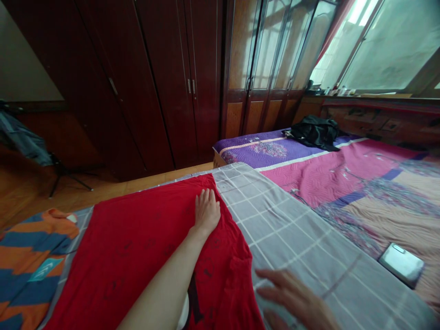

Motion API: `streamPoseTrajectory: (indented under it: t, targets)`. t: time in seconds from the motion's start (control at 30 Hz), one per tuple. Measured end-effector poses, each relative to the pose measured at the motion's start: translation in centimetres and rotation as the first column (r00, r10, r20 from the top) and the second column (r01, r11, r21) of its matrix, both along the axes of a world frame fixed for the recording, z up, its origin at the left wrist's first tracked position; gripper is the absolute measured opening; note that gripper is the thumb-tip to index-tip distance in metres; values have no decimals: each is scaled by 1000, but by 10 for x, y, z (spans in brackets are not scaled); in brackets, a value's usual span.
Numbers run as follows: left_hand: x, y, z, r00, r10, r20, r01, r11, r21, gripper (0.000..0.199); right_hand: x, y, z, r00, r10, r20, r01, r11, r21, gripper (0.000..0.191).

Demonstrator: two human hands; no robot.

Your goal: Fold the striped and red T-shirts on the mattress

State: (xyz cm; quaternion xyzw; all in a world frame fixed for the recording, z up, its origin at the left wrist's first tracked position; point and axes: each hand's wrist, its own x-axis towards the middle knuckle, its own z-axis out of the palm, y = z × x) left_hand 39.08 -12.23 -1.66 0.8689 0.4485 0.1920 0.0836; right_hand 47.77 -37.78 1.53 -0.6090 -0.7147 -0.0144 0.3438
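A red T-shirt [137,229] with dark printed marks lies spread over a grey checked sheet [275,220]. My left hand [207,211] rests flat on its far right part, fingers stretched out. Under my left forearm a black and white print on the shirt is partly covered. Beside the shirt's right edge, my right hand [295,298] is low in the view, a little blurred, with its fingers apart and nothing seen in them. Small creases run along the shirt's right side near both hands.
An orange and blue striped garment [37,261] lies to the left. At right, a phone [402,263] sits on a patterned bedcover [364,183], with black clothing [314,132] farther back. Dark wardrobes [172,82] line the wall; a tripod stand [63,172] is on the floor.
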Motion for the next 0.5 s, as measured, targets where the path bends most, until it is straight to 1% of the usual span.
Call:
streamPoseTrajectory:
  t: [0.07,0.1,0.17,0.23,0.27,0.3,0.37,0.43,0.5]
  targets:
    - [-1,0,-1,997,-2,-78,0,1000,-23,47,26,55,6,995,-84,-61,81,995,-63,20]
    - [-1,0,-1,995,-9,-99,6,1000,-28,48,37,86,7,988,-136,-74,128,986,-110,18]
    - [-2,0,-1,993,-20,-118,17,1000,-25,50,56,147,5,965,-262,-28,251,946,-206,16]
    - [-2,0,-1,992,-27,-126,25,1000,-19,51,68,198,-2,960,-280,-18,269,937,-222,18]
    - [-2,0,-1,991,-29,-129,27,999,-17,52,72,219,-6,961,-276,-14,266,938,-222,19]
    - [-2,0,-1,991,-31,-133,29,999,-16,53,74,236,-11,964,-265,-14,256,942,-217,19]
    - [-1,0,-1,989,-33,-143,31,999,-19,54,77,262,-18,971,-238,-13,231,952,-202,19]
    - [0,0,-2,986,-36,-160,34,999,-15,56,77,278,-26,977,-215,-12,209,961,-180,17]
    - [2,-1,-4,984,-15,-176,17,1000,13,56,76,289,-33,978,-208,-12,204,968,-148,12]
